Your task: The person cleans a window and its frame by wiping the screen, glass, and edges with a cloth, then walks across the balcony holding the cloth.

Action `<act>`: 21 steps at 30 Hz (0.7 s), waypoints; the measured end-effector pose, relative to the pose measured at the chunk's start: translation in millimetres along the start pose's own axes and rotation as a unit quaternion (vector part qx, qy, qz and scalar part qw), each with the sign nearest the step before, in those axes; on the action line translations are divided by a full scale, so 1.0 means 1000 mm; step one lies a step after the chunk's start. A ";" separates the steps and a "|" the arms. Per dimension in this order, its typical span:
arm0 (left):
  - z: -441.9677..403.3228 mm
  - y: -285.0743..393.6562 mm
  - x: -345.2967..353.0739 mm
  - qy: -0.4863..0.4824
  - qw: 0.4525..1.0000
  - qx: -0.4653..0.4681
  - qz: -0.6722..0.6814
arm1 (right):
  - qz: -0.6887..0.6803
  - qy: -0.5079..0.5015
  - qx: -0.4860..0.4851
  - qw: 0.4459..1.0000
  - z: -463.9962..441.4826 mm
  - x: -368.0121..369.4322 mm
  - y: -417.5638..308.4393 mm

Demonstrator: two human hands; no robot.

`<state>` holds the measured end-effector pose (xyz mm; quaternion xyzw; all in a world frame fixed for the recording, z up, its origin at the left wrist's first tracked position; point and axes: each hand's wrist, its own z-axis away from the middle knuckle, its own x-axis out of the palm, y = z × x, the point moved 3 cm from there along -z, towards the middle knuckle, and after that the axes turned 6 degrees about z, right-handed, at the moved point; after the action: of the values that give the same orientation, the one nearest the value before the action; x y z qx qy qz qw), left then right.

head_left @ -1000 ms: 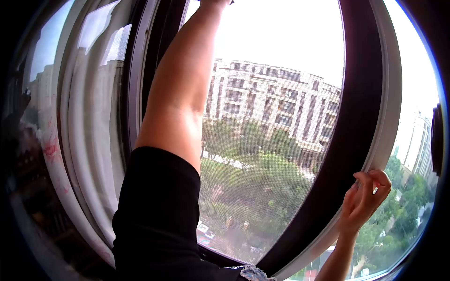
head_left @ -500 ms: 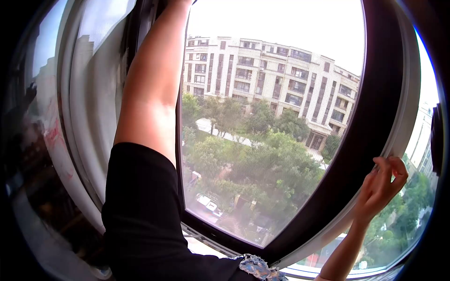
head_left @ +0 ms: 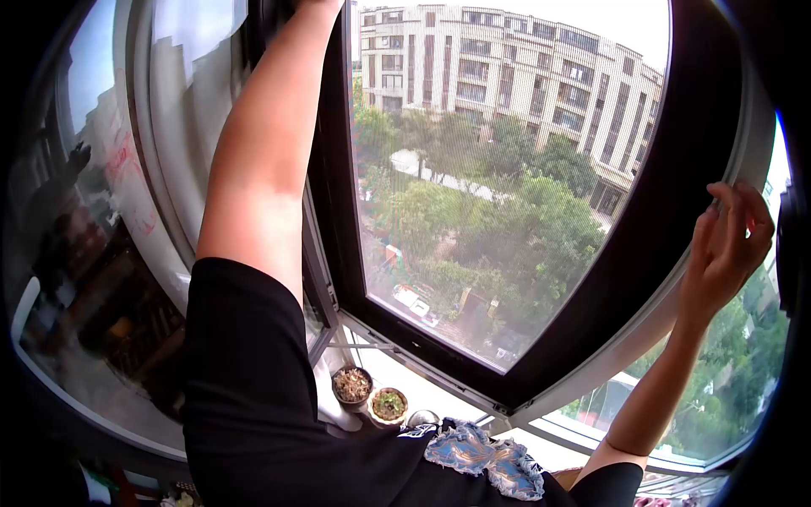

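One view, head: a raised left arm (head_left: pixel 266 144) and a right hand (head_left: pixel 728 249) flank a dark window frame (head_left: pixel 697 127).
Left arm position: extended upward along the frame's left side, bare beyond a black sleeve (head_left: pixel 249 329); cut off by the top edge of the view near the wrist.
Left grip: hand beyond that edge; cannot tell what it holds.
Right grip: fingers bent, fingertips at the pale strip (head_left: pixel 608 362) bordering the dark frame, a small gap visible within the curl of the hand. Cannot tell whether the fingers are clamped on the strip or only resting against it.
Dark frame location: centre to right, between the arms, slanted in the view; lower corner just above the white sill area.
Mesh screen (head_left: pixel 473 220): held within the dark frame; fine line pattern noted.
Beyond the screen: trees (head_left: pixel 557 241) and a multi-storey pale building (head_left: pixel 507 72).
Sill (head_left: pixel 422 382): dark pot (head_left: pixel 352 385) and pale pot (head_left: pixel 389 407) side by side, below the frame, both holding plant matter.
Left side: white curtain (head_left: pixel 173 127), hanging in folds.
Clothing: frayed blue patch (head_left: pixel 483 458) on the black top.
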<state>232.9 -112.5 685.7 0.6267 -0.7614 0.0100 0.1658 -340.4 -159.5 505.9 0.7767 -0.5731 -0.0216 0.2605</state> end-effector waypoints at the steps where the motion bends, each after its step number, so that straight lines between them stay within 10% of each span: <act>1: 0.008 -0.014 0.003 0.042 0.999 0.007 -0.029 | 0.010 0.002 -0.006 1.000 0.001 0.000 0.000; 5: 0.051 -0.101 0.025 0.063 0.983 0.000 -0.174 | 0.010 -0.010 -0.005 1.000 0.005 0.005 0.004; 7: 0.098 -0.061 0.000 -0.008 0.982 -0.100 -0.162 | 0.013 -0.016 -0.003 1.000 0.011 0.009 0.008; 14: 0.220 -0.032 -0.038 -0.030 0.940 0.071 -0.332 | 0.013 -0.037 0.022 0.999 0.021 0.021 0.014; 21: 0.320 -0.038 -0.064 -0.063 0.952 -0.029 -0.298 | 0.032 -0.027 0.014 0.999 0.021 0.018 0.008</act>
<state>202.8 -130.9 359.5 0.8194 -0.5486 -0.1019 0.1312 -348.1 -185.2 496.1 0.7605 -0.6049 -0.0256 0.2348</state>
